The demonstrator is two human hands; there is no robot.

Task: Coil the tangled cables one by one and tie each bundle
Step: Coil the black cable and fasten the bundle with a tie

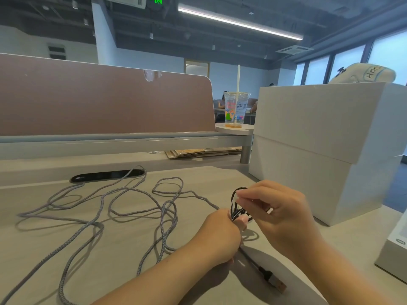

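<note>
A small coiled black cable bundle [236, 211] is held upright just above the desk. My left hand [220, 235] grips its lower part. My right hand [275, 208] pinches a white tie [234, 198] against the top of the coil. A black lead runs from the bundle down to a USB plug [276, 282] lying on the desk near me. A long grey braided cable [123, 205] sprawls in loose tangled loops over the desk to the left.
A stack of large white boxes [319, 150] stands close on the right. Another white box [394, 249] sits at the right edge. A brown partition [99, 100], a plastic cup with a straw [235, 110] and a black cable slot [105, 175] lie behind.
</note>
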